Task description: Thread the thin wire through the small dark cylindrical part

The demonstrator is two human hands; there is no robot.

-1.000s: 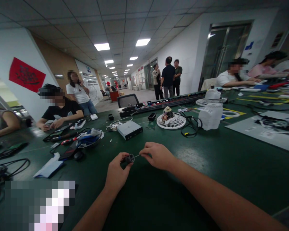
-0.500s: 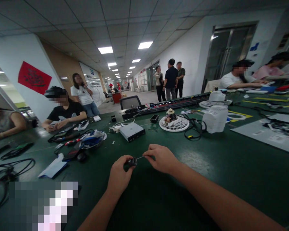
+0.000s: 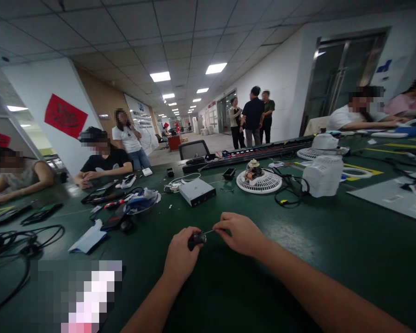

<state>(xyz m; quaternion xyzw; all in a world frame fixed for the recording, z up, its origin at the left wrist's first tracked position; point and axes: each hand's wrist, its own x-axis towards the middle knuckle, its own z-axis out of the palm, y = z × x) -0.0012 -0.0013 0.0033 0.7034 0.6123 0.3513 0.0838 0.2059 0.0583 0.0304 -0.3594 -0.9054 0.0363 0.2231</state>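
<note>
A small dark cylinder with a shiny rim sits between the thumb and fingers of my left hand. Its open-looking end faces right; what kind of part it is I cannot make out. My right hand pinches a thin metal rod between thumb and fingertips. The rod's far tip reaches the rim of the cylinder; whether it goes inside is too small to tell. Both hands are held above the green table.
Beyond my hands lie a grey disc drive, a small black tray, a white fan grille with motor and a white housing. Leftward are a folded cloth, a bowl of items and black cables. People sit around the table.
The whole view has shifted, so everything appears a little further right and lower. Both hands keep their grips, with the rod still at the cylinder's rim.
</note>
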